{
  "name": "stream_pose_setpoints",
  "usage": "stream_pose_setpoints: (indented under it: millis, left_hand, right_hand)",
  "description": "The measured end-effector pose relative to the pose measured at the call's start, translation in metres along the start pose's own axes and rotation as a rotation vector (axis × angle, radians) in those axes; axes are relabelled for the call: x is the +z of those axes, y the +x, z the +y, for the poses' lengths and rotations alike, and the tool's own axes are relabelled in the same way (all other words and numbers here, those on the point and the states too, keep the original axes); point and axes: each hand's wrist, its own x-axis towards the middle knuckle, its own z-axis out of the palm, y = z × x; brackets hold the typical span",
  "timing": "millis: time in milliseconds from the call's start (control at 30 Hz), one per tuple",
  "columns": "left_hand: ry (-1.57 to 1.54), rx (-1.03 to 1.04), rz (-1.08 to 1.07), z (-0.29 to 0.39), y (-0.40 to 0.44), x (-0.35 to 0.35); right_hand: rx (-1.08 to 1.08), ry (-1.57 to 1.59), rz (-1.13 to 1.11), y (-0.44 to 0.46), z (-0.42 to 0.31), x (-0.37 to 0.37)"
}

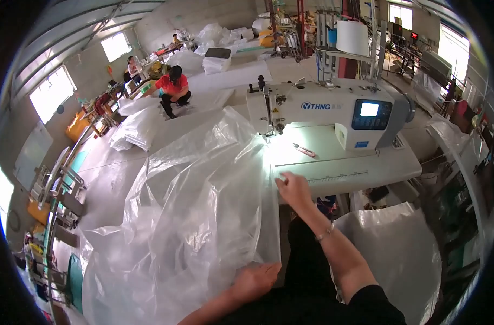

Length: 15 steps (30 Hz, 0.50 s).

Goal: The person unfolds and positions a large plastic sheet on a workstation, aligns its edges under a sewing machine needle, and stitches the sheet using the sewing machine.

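Observation:
A large translucent plastic sheet point(203, 216) spreads from under the needle area of a white sewing machine point(317, 108) down toward me. My left hand point(256, 280) is closed on its near right edge, low in the view. Farther up the same edge, my right hand point(294, 190) has its fingers curled at the sheet's border, just in front of the machine table point(333, 181). A small utility knife point(304, 150) with a reddish handle lies on the lit machine bed, beyond my right hand.
Another plastic sheet point(393, 254) hangs or lies at my right, below the table. A large white thread cone point(352, 38) stands behind the machine. A person in a red top point(172, 84) crouches at the back left near stacked white sheets point(138, 127). Metal frames line the left wall.

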Motion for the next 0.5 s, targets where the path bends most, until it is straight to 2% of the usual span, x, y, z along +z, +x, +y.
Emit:
stream_pose_setpoints:
  millis: [33,100,133,233,300,367,500]
  left_hand:
    - [-0.033,0.016,-0.004,0.000,0.002,-0.002]
    - [-0.067,0.028,-0.006,-0.005,0.002,-0.004]
    - [-0.116,0.042,0.006,-0.009,0.001,-0.004]
    - [-0.193,0.055,0.052,-0.017,-0.002,0.000]
    - [-0.217,0.055,0.079,-0.024,-0.003,0.005]
    - [-0.323,0.065,0.155,-0.033,-0.003,0.011]
    - [-0.383,0.000,0.115,-0.048,0.000,0.014]
  right_hand:
    - [-0.003,-0.001,-0.004,0.019,-0.002,0.007]
    - [-0.075,-0.271,-0.081,0.043,-0.004,0.024]
    - [-0.079,-0.272,-0.083,0.046,-0.004,0.030]
    - [0.015,-0.378,-0.165,0.049,-0.001,0.041]
    - [-0.085,-0.478,-0.121,0.044,-0.001,0.045]
    - [-0.099,-0.492,-0.133,0.041,-0.004,0.046]
    - [-0.114,-0.484,-0.159,0.052,-0.004,0.047]
